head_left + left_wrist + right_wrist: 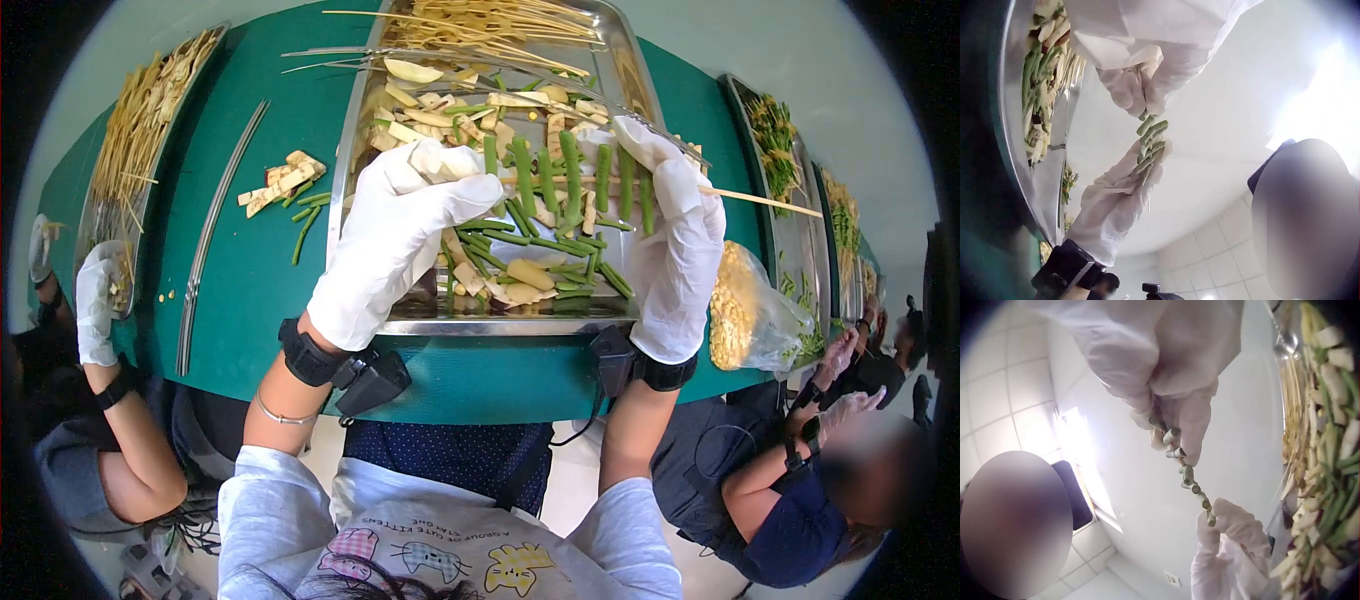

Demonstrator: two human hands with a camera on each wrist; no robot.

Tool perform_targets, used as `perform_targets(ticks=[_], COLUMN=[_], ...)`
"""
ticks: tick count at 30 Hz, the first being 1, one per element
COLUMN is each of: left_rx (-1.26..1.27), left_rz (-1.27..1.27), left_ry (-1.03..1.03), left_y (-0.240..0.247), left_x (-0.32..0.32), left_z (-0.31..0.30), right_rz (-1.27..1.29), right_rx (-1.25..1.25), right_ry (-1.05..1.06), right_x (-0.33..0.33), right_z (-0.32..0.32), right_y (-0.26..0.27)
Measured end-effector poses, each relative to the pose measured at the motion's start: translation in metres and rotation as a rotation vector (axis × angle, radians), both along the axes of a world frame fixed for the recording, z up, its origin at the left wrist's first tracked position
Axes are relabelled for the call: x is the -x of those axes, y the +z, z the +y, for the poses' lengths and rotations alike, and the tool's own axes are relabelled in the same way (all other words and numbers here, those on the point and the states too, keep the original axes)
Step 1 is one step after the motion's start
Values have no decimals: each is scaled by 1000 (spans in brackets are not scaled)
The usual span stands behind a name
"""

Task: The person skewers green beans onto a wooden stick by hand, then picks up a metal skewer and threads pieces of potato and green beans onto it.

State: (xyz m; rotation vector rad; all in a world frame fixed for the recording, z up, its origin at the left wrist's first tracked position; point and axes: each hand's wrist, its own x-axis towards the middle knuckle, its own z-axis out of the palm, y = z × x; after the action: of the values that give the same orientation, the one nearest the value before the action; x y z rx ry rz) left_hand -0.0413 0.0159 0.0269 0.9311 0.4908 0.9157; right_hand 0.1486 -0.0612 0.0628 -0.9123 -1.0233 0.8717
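Observation:
A thin wooden skewer (760, 200) runs crosswise through several green bean pieces (572, 180) held above a metal tray (480, 326). The gloved left hand (400, 230) pinches the bean piece at the left end between thumb and fingers. The gloved right hand (680, 240) grips the skewer and the beans at the right, the skewer's bare end sticking out past it. In the right wrist view the bean pieces (1188, 475) form a row between the two hands. Fingers hide parts of the skewer.
Cut vegetables (530, 272), loose skewers (500, 25) and metal skewers fill the tray. Left stand a vegetable pile (285, 185), metal rods (215, 220) and a tray of skewers (150, 110). At right lie a bag of yellow pieces (735, 310) and more trays. People work on both sides.

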Motion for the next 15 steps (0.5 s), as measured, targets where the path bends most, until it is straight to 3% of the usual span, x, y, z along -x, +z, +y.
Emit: perform_targets(ticks=[9,15], left_rx=[-140,10], left_rz=[202,21], left_ry=[160,9], left_y=[10,-3], left_x=[-2,0], left_z=[-9,1], right_rz=[119,3], right_rx=[93,33], right_ry=[-90,-20], right_x=[5,4], right_z=[4,2], right_y=[-3,1])
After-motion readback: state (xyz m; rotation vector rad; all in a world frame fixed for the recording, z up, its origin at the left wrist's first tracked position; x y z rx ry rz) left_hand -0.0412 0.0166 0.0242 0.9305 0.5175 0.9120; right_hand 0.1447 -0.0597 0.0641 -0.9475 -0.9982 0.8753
